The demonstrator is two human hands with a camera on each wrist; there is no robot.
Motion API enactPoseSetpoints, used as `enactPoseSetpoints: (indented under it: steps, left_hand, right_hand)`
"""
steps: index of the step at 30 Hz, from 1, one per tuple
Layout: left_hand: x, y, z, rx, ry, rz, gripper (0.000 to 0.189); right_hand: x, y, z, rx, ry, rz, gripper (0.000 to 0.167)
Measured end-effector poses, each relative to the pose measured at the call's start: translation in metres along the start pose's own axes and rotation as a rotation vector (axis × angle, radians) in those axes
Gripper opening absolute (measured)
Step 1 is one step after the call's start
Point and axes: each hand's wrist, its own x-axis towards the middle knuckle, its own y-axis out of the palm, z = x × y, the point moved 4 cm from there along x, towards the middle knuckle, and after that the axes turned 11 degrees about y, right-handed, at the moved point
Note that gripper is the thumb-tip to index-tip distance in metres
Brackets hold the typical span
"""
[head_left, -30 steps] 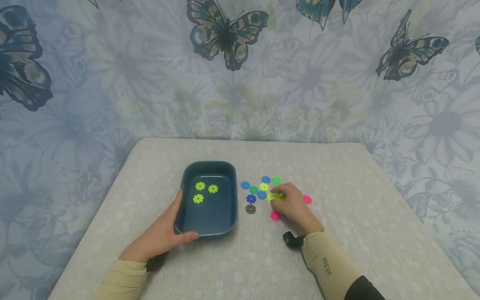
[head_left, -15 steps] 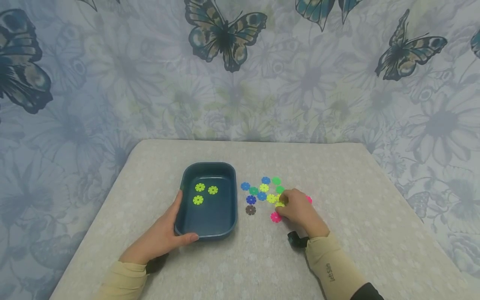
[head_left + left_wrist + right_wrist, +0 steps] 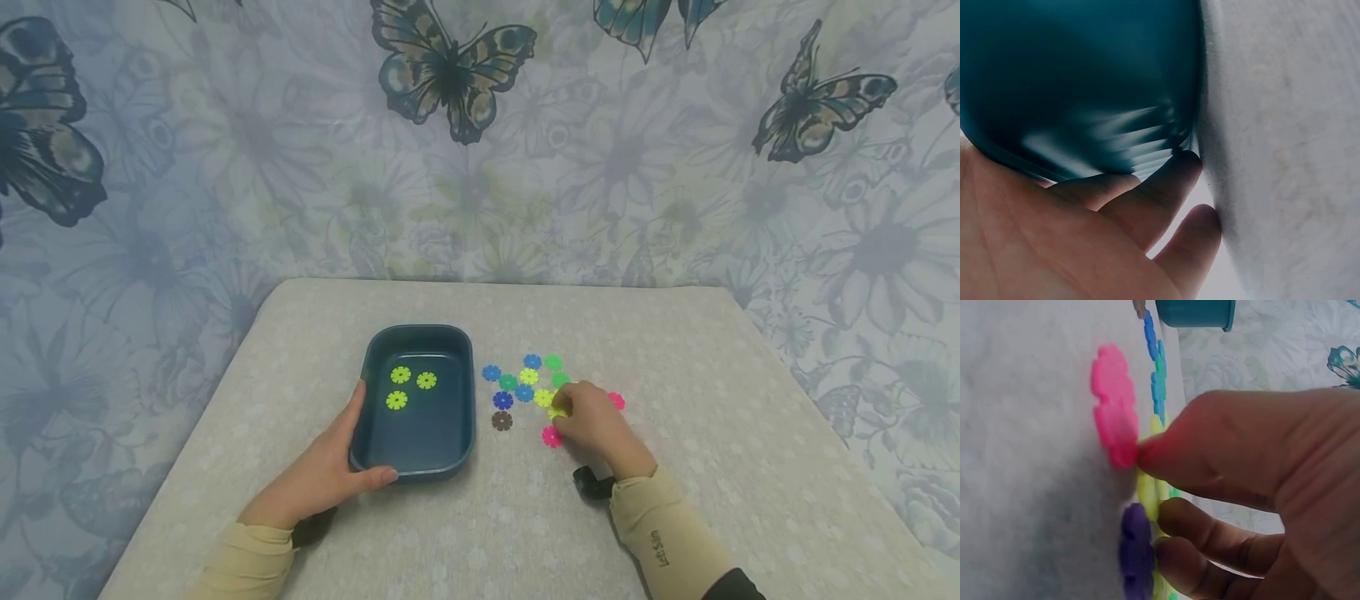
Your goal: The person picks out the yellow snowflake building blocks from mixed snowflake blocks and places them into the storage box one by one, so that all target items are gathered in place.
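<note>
A butterfly-patterned wall (image 3: 480, 217) stands behind a cloth-covered table (image 3: 675, 342). On the cloth sits a deep blue tray (image 3: 416, 437), its left edge held by the left hand (image 3: 318, 471), thumb over the near rim and fingers along the side, probably to steady it. The right hand (image 3: 600, 425) is low over scattered flower-shaped discs, which lie right of the tray, apparently for easy reach. Its thumb and fingers bend down onto a yellow disc (image 3: 557, 412), seemingly to get at its edges; whether they grip it, I cannot tell. Just beside them are a pink disc (image 3: 551, 437) and, in the right wrist view, a purple disc (image 3: 1136, 550). Three yellow discs (image 3: 401, 375) lie flat inside the tray.
</note>
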Motion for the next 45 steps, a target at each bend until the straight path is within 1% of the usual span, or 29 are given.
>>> enactPoseSetpoints:
  steps: [3,8,13,18,28,33,38,42,45]
  left_hand:
    - [0.0,0.0,0.0,0.0,-0.006,0.001,0.133]
    - [0.0,0.0,0.0,-0.002,-0.004,0.002,0.133]
    - [0.0,0.0,0.0,-0.003,0.001,0.001,0.134]
    - [0.0,0.0,0.001,0.003,-0.006,0.003,0.134]
    - [0.001,0.0,0.001,0.008,-0.002,0.0,0.134]
    - [0.001,0.0,0.001,0.012,-0.007,0.003,0.134]
    - [0.002,0.0,0.002,0.011,0.004,0.0,0.134]
    - [0.002,0.0,0.003,0.019,0.011,-0.004,0.134]
    - [0.002,0.0,0.003,0.019,0.01,-0.005,0.134]
  right_hand:
    - [-0.002,0.002,0.001,0.004,-0.001,-0.011,0.021]
    - [-0.002,0.004,0.004,0.003,-0.036,-0.043,0.025]
    - [-0.002,0.006,0.005,0.032,-0.055,-0.041,0.027]
    - [-0.001,0.008,0.005,0.039,-0.063,-0.048,0.027]
    - [-0.003,0.007,0.008,0.031,-0.15,-0.085,0.022]
    - [-0.004,0.005,0.011,-0.005,-0.181,-0.099,0.022]
    - [-0.003,0.005,0.011,-0.031,-0.189,-0.097,0.017]
    - [-0.002,0.005,0.011,-0.056,-0.177,-0.091,0.011]
    - [-0.003,0.005,0.011,-0.061,-0.162,-0.081,0.011]
